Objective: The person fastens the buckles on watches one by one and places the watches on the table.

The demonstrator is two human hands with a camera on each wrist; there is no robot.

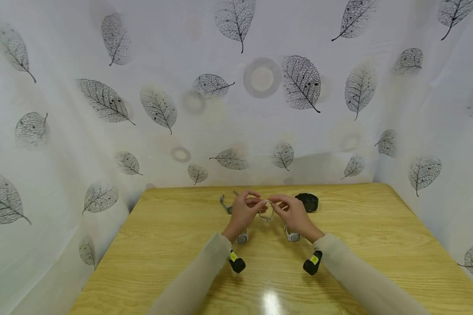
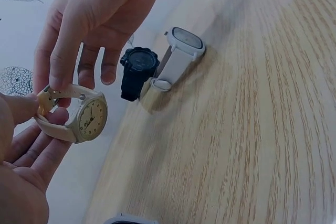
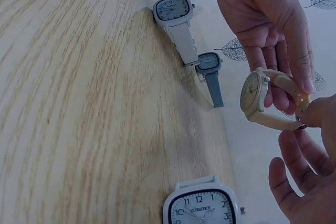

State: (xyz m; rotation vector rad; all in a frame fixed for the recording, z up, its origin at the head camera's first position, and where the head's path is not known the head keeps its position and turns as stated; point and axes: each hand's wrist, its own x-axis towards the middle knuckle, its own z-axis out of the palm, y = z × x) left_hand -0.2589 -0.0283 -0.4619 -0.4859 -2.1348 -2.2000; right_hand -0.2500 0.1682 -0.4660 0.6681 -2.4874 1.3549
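Between both hands, above the table, hangs a cream wristwatch [image 2: 93, 119] with a round yellowish dial. Its strap is bent into a loop, and the two strap ends meet at the buckle [image 2: 51, 94]. The left hand [image 1: 242, 214] pinches the strap near this join with thumb and fingers. From the other side, the right hand [image 1: 293, 214] pinches the strap at the same spot. Fingers partly hide the buckle, so whether it is fastened cannot be told. Below the hands, a white square-faced watch [image 1: 242, 239] stands at left and another white watch [image 1: 293, 236] at right.
Farther back on the wooden table [image 1: 173, 245] are a grey-blue watch [image 3: 211, 64] at left and a black watch [image 1: 308, 202] at right. A leaf-patterned curtain [image 1: 228, 122] rises behind the table's far edge and along both sides.
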